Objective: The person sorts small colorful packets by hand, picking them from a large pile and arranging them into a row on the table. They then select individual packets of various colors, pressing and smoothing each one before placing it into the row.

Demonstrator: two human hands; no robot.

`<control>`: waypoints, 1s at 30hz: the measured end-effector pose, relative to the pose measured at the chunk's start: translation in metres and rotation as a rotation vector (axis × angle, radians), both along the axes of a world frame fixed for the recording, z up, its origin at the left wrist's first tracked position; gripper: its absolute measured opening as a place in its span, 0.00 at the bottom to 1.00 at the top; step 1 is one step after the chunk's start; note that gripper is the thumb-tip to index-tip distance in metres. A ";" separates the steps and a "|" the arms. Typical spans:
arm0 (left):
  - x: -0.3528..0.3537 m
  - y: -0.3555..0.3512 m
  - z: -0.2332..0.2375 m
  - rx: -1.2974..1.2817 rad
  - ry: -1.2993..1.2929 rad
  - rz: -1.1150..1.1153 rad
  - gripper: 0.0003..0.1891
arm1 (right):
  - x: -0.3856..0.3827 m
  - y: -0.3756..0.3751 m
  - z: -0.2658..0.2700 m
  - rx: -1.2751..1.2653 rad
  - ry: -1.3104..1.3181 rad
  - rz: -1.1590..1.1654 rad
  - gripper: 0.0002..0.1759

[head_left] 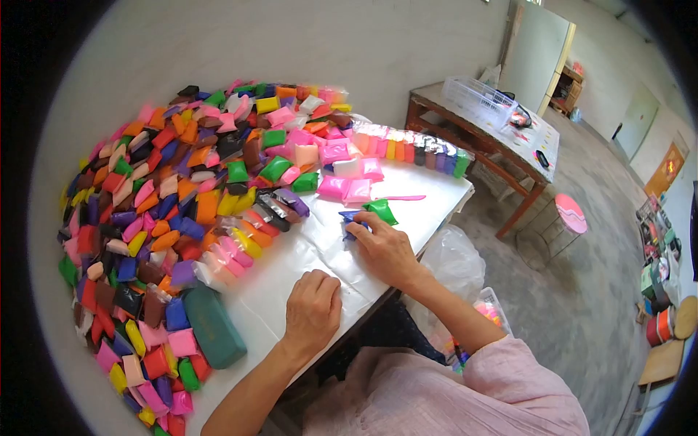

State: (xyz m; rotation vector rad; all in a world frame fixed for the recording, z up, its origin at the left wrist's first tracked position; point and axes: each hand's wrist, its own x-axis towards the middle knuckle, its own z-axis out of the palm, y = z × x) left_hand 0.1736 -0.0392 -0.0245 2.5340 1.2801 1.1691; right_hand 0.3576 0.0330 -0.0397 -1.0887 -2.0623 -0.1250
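My right hand (382, 251) pinches a small blue packet (350, 224) against the white tabletop (429, 200). Just beyond its fingers lies a green packet (382, 211), and a thin pink stick-like tool (400, 198) is behind that. My left hand (313, 309) rests near the table's front edge with its fingers curled in, and nothing shows in them. To its left, a row of packets (236, 251) in several colours lies side by side. Pink packets (345, 190) sit ahead of my right hand.
A large heap of coloured packets (167, 211) covers the left and back of the table. A dark green box (212, 325) lies at its front. Another packet row (411, 150) stands at the back right. Plastic bags (454, 258) hang beside the table; a pink stool (570, 214) is farther right.
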 end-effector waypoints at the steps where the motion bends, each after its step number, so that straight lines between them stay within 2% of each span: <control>1: 0.000 0.000 0.000 -0.006 0.003 0.000 0.03 | 0.000 0.000 0.000 0.001 0.004 0.004 0.18; 23: -0.002 0.001 -0.001 -0.017 -0.005 -0.004 0.04 | -0.001 0.002 0.000 0.022 0.037 -0.024 0.16; 30: -0.002 0.001 -0.006 -0.012 0.024 0.009 0.06 | -0.003 -0.002 0.019 -0.063 -0.101 -0.110 0.19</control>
